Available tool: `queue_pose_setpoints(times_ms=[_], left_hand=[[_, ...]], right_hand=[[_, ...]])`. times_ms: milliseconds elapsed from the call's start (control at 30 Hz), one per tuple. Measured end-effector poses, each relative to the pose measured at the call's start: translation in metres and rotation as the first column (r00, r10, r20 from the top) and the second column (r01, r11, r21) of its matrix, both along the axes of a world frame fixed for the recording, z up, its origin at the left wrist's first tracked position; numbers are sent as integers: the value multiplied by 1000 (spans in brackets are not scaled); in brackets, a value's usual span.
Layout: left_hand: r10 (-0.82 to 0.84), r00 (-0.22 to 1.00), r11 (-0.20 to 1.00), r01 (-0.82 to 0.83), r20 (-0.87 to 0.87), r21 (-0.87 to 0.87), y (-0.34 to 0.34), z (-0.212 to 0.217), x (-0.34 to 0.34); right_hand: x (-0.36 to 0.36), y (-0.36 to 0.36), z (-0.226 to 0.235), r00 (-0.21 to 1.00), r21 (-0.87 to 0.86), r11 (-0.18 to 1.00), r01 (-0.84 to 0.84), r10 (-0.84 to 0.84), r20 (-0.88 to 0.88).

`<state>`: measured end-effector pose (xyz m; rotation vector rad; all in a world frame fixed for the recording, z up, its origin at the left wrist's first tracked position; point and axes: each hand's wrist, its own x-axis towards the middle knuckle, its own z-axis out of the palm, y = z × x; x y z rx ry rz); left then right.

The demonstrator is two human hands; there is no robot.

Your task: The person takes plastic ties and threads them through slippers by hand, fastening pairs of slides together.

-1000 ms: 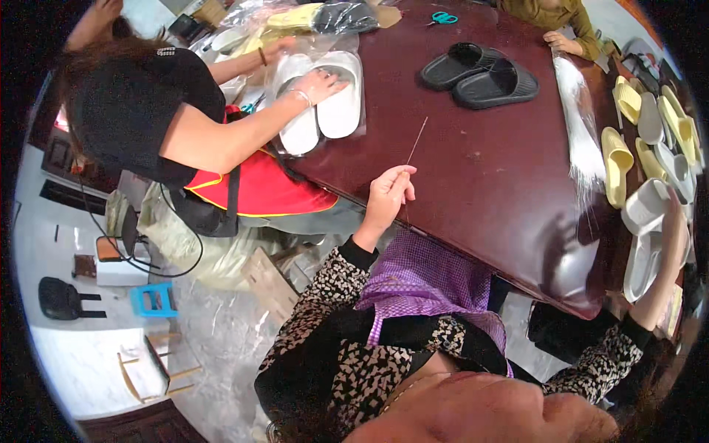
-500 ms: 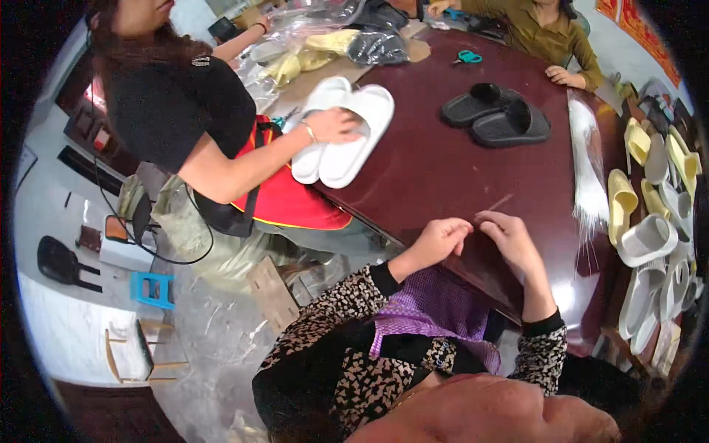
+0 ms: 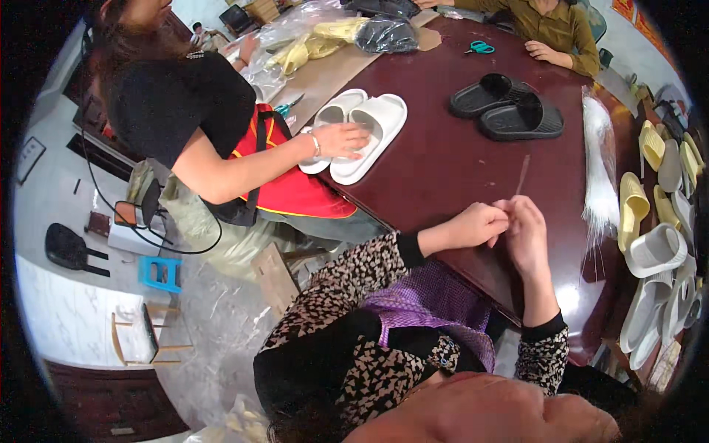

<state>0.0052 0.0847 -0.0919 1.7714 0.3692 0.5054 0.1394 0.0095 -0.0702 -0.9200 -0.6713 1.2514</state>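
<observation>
My left hand (image 3: pixel 484 224) and my right hand (image 3: pixel 526 230) meet over the near edge of the dark red table (image 3: pixel 443 188). Both have their fingers closed in a pinch, and the fingertips touch or nearly touch. A thin pale strip (image 3: pixel 524 173) shows just beyond the right fingers; I cannot tell whether it is held or lies on the tabletop. Whatever sits between the fingertips is too small to make out. Farther off on the table lies a pair of black slippers (image 3: pixel 521 122). To the right of my right hand is a bundle of fine white strands (image 3: pixel 600 170).
At left, a co-worker's hand (image 3: pixel 343 140) rests on white slippers (image 3: pixel 369 140). Teal-handled scissors (image 3: pixel 481 47) and bagged slippers (image 3: pixel 388 35) lie at the far side, near another person's hand (image 3: pixel 548 53). Yellow slippers (image 3: pixel 633 207) and grey slippers (image 3: pixel 656 249) crowd the right edge.
My hands have come together from slightly apart, fingertips now meeting. The pale strip appears farther out and more upright. The view has shifted a little; the co-worker's hand stays on the white slippers.
</observation>
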Motion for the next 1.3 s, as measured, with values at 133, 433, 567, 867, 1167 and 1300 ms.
queue_pose_setpoints(times_ms=[133,433,567,867,1167,1300], left_hand=[[-128,991,988,131,-39,77,24,11,22],[-277,959,771,188,-54,-608,84,1,34],[-273,961,695,230,46,-682,95,-1,37],[-187,978,603,189,93,-775,95,-8,31],[44,957,408,243,285,-880,108,-9,28],[136,895,368,352,424,-861,107,-3,25]], right_hand=[[30,6,-15,952,23,977,212,-201,-232],[78,5,-28,831,-58,911,408,-396,-391],[81,6,-33,863,-39,921,388,-378,-335],[78,8,-33,861,-107,904,415,-428,-275],[77,6,-30,865,-89,904,419,-427,-265],[79,6,-37,879,-72,915,396,-401,-257]])
